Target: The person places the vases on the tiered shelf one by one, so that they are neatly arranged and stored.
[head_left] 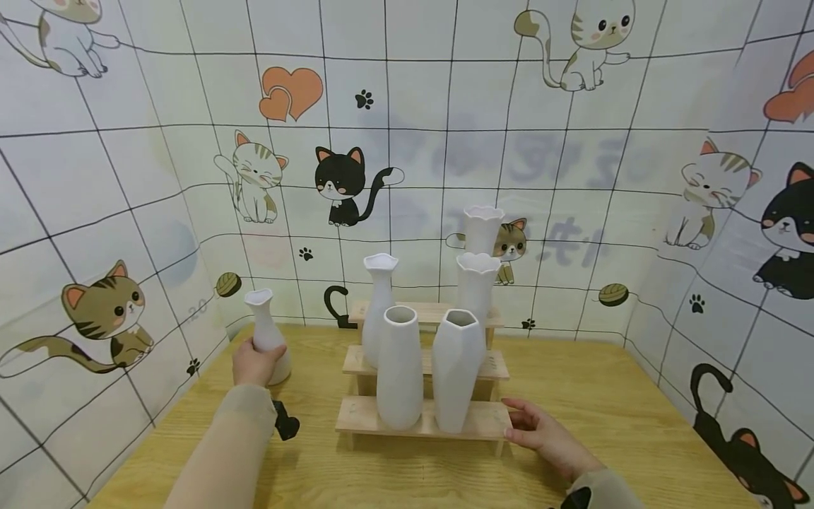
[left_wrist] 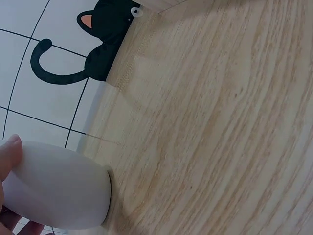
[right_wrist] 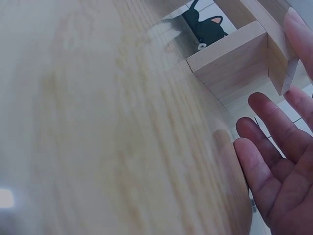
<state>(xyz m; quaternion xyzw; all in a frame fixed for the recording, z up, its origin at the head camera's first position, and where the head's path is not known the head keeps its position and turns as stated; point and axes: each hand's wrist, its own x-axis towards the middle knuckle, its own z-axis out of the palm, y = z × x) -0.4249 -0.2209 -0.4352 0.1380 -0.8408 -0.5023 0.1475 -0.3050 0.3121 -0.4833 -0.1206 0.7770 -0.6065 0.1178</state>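
My left hand is wrapped round a small white vase with a flared rim, upright at the table's left side. In the left wrist view, the vase's smooth base meets the tabletop, with my thumb along its side. My right hand is at the right end of the bottom step of a wooden tiered stand, fingers loosely extended. In the right wrist view, fingertips lie close to the board's end.
On the stand's bottom step stand a rounded white vase and a faceted one. Behind them are a slim-necked vase and two scalloped-rim vases. Cat-printed sheeting encloses the wooden table at back and sides.
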